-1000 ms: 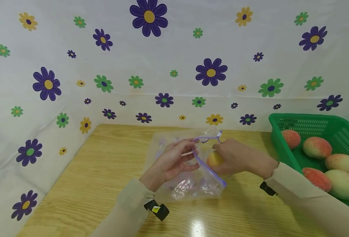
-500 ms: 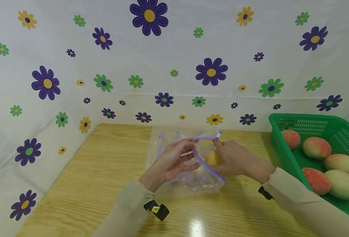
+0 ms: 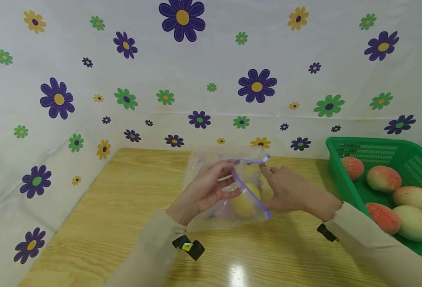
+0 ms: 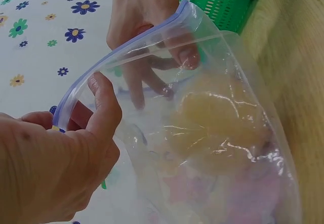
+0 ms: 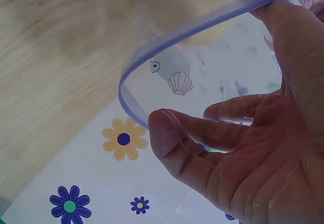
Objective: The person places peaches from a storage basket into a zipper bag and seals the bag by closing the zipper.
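A clear zip bag [image 3: 228, 221] with a purple zip edge and printed pictures lies on the table, its mouth facing right. My left hand [image 3: 211, 187] grips the zip edge, with the thumb and fingers on either side of it. A yellowish peach [image 3: 244, 201] is inside the bag, just past the mouth; it shows through the plastic in the left wrist view. My right hand [image 3: 289, 189] is at the mouth with its fingers spread and no fruit in them. In the right wrist view its index fingertip [image 5: 164, 127] is right at the purple edge.
A green plastic basket [image 3: 345, 179] stands at the right, holding several red and cream peaches [image 3: 383, 178]. Behind the wooden table [image 3: 132, 191] hangs a white flower-printed cloth [image 3: 218, 67], which also covers the left side.
The peach has left my right hand and moved leftward into the bag. My right fingers have spread at the mouth. My left hand keeps its grip, and the bag has shifted slightly.
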Tool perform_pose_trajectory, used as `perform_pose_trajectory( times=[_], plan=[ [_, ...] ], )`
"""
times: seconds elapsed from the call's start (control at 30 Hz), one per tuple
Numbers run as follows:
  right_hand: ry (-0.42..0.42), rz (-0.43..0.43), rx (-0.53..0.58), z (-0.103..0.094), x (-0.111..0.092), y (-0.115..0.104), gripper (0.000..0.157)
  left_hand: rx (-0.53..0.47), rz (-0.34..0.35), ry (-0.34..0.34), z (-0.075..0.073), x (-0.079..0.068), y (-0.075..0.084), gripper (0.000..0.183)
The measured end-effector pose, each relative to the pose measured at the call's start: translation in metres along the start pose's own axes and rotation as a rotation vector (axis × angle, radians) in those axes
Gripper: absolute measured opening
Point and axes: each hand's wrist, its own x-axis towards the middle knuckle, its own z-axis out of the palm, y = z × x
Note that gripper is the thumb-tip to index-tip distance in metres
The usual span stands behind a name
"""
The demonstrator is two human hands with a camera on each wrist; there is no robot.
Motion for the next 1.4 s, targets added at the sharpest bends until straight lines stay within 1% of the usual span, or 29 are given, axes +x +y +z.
perform_pose_trajectory(
  times=[0.1,0.2,0.3,0.4,0.53,0.7,0.8,1.0,1.17,1.27,1.4],
  plan=[
    [-0.013,0.003,0.026,-0.009,-0.001,0.002,0.099,0.021,0.011,-0.012,0.005,0.0,0.009,0.037],
    [-0.003,-0.004,0.034,-0.021,-0.002,0.004,0.097,0.029,0.025,-0.015,0.011,-0.001,0.019,0.034],
    [0.03,-0.006,0.015,-0.032,-0.004,0.004,0.096,0.03,0.038,-0.017,0.015,-0.002,0.028,0.034],
    [0.064,-0.007,-0.007,-0.041,-0.008,0.004,0.094,0.03,0.057,-0.027,0.018,-0.004,0.035,0.037],
    [0.093,-0.003,-0.014,-0.048,-0.012,0.003,0.086,0.005,0.059,-0.019,0.02,-0.003,0.039,0.038],
    [0.109,-0.002,-0.002,-0.047,-0.013,0.004,0.077,-0.023,0.028,0.032,0.017,0.001,0.031,0.035],
    [0.12,-0.012,0.015,-0.045,-0.015,0.007,0.073,-0.019,0.011,0.046,0.013,0.005,0.023,0.034],
    [0.163,-0.06,0.025,-0.047,-0.02,0.018,0.062,0.009,-0.021,0.047,0.009,0.012,0.01,0.032],
    [0.241,-0.097,0.015,-0.048,-0.027,0.029,0.052,0.012,-0.041,0.042,0.009,0.018,-0.001,0.032],
    [0.27,-0.088,-0.006,-0.049,-0.031,0.037,0.049,0.012,-0.061,0.034,0.011,0.019,-0.007,0.03],
    [0.256,-0.031,-0.024,-0.054,-0.038,0.049,0.05,0.029,-0.078,0.026,0.015,0.02,-0.013,0.031]
  ],
)
